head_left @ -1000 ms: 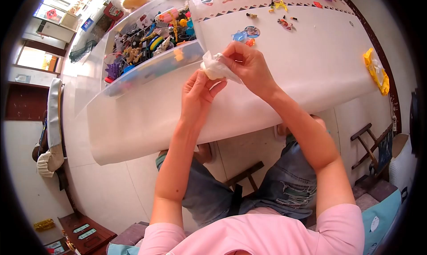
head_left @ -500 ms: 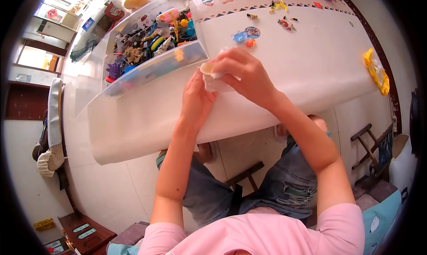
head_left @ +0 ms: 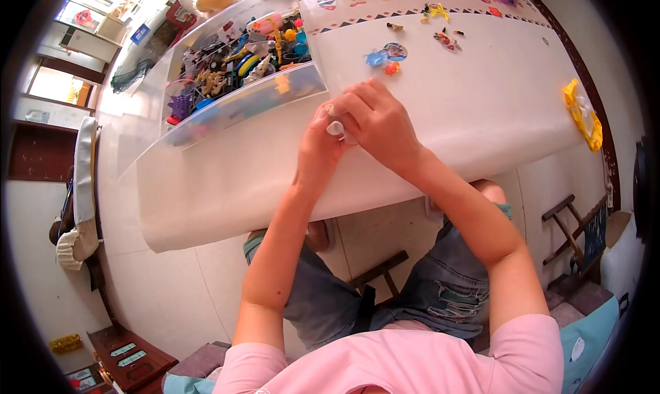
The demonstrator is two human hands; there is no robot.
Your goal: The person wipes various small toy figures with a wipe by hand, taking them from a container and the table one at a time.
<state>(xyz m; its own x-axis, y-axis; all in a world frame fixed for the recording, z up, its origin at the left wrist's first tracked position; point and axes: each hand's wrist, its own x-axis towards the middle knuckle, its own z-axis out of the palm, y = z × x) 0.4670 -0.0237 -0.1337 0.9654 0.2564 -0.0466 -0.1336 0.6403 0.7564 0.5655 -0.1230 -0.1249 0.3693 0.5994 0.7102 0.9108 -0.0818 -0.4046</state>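
Note:
Both my hands meet above the white table, just right of the clear bin. My left hand (head_left: pixel 321 143) is closed round a crumpled white wipe (head_left: pixel 336 128), of which only a small part shows. My right hand (head_left: pixel 378 122) presses against it from the right, fingers bent over the wipe. A small pale thing peeks out between the fingertips, too hidden to name. Beyond the hands lie a blue toy (head_left: pixel 375 58), an oval picture piece (head_left: pixel 395 51) and an orange toy (head_left: pixel 391 69).
The clear bin (head_left: pixel 254 93) full of small toys stands at the left. Farther back are a yellow toy (head_left: pixel 438 12) and another oval piece (head_left: pixel 445 42). A yellow wipes packet (head_left: pixel 584 116) lies at the table's right edge.
The hands have closed together and the wipe, spread wider before, is now mostly hidden between them. My left hand has shifted slightly right. The view has moved a little.

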